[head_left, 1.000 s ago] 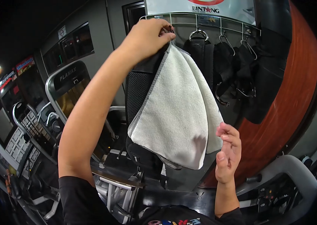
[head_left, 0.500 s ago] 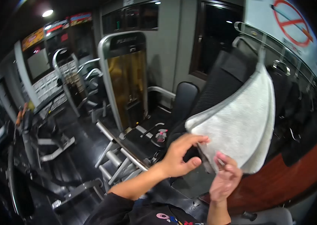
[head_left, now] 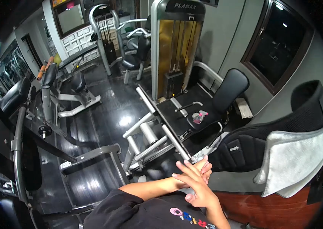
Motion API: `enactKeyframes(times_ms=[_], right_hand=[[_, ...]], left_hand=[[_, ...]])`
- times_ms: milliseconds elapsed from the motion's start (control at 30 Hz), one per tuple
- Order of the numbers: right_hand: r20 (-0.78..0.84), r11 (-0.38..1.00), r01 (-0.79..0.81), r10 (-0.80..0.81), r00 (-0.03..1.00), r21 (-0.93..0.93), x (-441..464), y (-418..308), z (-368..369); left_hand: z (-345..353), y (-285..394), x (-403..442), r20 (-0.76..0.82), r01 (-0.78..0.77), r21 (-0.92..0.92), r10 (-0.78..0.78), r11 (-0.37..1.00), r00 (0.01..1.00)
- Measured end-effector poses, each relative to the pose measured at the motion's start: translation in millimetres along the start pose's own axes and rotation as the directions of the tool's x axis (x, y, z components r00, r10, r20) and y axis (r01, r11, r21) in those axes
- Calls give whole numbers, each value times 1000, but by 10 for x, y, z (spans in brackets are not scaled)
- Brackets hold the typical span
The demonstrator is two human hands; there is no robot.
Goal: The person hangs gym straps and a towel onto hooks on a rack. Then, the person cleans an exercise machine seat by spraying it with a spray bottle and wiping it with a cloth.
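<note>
In front of my chest my two hands meet. My right hand (head_left: 201, 191) lies across my left hand (head_left: 186, 179), its fingers stretched out and apart. Behind it the left fingers show only in part; they look loosely bent, and I see nothing held in either hand. To the right of both hands hangs a white cloth (head_left: 297, 160), its folded layers drooping over the reddish-brown panel (head_left: 276, 208). Next to the cloth is a black padded gym belt (head_left: 238, 150), just beyond my hands.
A weight machine (head_left: 175, 49) with a gold panel stands ahead. On its black seat sits a spray bottle (head_left: 199, 116) with a pink top. Metal frame bars (head_left: 165, 129) run close to my hands. Another machine (head_left: 92, 156) is at left; a dark window (head_left: 280, 42) is at right.
My hands have left the white cloth's lower edge and come together nearer my body. The view has turned right-to-left and down, so the cloth now sits farther right.
</note>
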State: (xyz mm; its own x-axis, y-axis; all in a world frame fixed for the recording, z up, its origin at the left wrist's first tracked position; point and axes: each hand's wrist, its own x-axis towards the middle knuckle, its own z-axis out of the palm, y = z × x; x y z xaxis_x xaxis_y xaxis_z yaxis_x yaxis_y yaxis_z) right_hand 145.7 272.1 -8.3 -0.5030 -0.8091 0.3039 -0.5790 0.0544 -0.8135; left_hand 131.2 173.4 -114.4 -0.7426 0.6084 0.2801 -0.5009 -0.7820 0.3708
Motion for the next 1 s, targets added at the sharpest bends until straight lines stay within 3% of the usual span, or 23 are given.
enactKeyframes(times_ms=[67,133,167,200,267,300,333,400,467,533,600,633,667,733,800,867,933,1000], right_hand=[[-23,1000,4,-3,1000,30,162,40,128],[-16,981,-88,93,996,172,296,112,202],[-32,967,-191,199,979,168,369,90,219],[-51,984,-168,171,984,59,412,213,211],[-129,913,-333,369,920,238,442,453,309],[-242,917,-313,371,897,247,601,426,328],[-319,922,-325,379,869,210,722,475,352],[-393,916,-389,393,831,94,848,666,389],[-403,876,-473,467,787,91,969,807,445],[-463,889,-444,349,815,-110,1155,966,528],[-470,797,-439,226,854,-415,1316,1185,566],[-505,759,-476,226,833,-445,1444,1257,577],[-511,742,-493,235,827,-455,1550,1369,563],[-505,692,-553,306,807,-464,1725,1593,579],[-362,615,-668,561,744,-419,1865,1716,593],[-395,555,-671,545,740,-491,2014,1776,612],[-372,611,-643,525,765,-462,2069,1869,573],[-370,633,-604,477,797,-485,2074,1959,577]], left_hand=[[-289,135,-52,82,126,-182,-112,975,990],[-330,417,-177,-46,136,-121,-143,983,989],[-299,490,-277,-438,192,171,-100,967,893],[-280,575,-387,-533,136,312,55,940,844],[-452,819,-652,-601,259,453,77,853,796],[-444,1014,-770,-645,332,469,60,819,762],[-496,1149,-899,-695,354,417,42,837,718],[-694,1368,-1188,-672,345,499,104,795,733],[-781,1587,-1424,-694,371,562,177,740,698],[-836,1765,-1637,-748,353,520,216,778,627],[-898,1882,-1866,-709,273,573,301,773,638],[-948,1936,-1986,-686,339,658,349,672,638],[-969,1961,-2116,-703,348,644,347,682,621],[-863,2033,-2270,-696,695,696,410,182,590],[-798,1992,-2389,-733,755,648,355,105,580],[-885,1819,-2550,-681,727,686,332,-22,652],[-785,1770,-2550,-771,798,591,206,-121,603],[-788,1622,-2610,-793,808,514,199,-289,576]])
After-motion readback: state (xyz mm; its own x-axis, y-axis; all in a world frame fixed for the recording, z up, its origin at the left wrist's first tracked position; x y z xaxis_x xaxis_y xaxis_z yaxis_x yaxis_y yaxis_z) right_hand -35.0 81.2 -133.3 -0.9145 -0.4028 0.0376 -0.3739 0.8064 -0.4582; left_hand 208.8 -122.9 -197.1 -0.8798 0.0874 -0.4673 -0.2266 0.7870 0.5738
